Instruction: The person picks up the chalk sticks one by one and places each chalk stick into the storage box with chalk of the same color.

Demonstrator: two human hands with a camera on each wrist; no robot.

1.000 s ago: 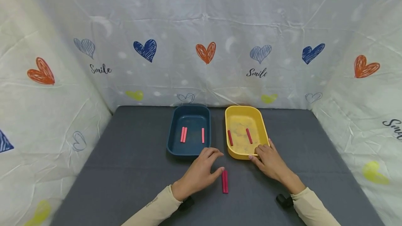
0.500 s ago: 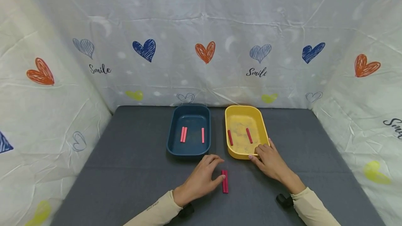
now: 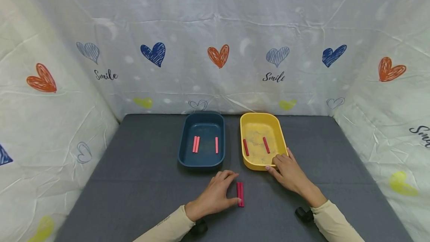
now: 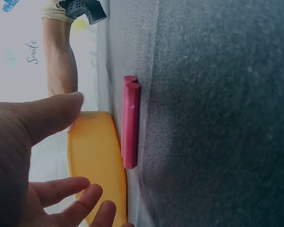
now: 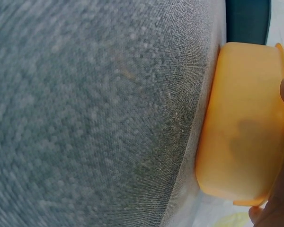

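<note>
Two magenta crayon-like sticks (image 4: 131, 125) lie side by side on the grey cloth, in front of the gap between two trays. My left hand (image 3: 215, 194) is just left of them, fingers spread and apart from the thumb, with nothing held; in the head view the thumb tip overlaps the lower end of the sticks (image 3: 241, 193). My right hand (image 3: 291, 173) grips the near right corner of the yellow tray (image 3: 249, 167), its thumb outside the front wall and fingers over the rim. Two dark red sticks (image 3: 266, 145) lie inside that tray.
A dark blue tray (image 3: 201, 166) stands left of the yellow one, with three light pink sticks (image 3: 216, 145) in it. Behind the grey table (image 3: 141, 182) hangs a white curtain (image 3: 188, 18) printed with hearts, which also closes off both sides.
My left hand has drawn back from the blue tray's front edge toward me, its thumb sliding down alongside the magenta sticks. The right hand and both trays have stayed put.
</note>
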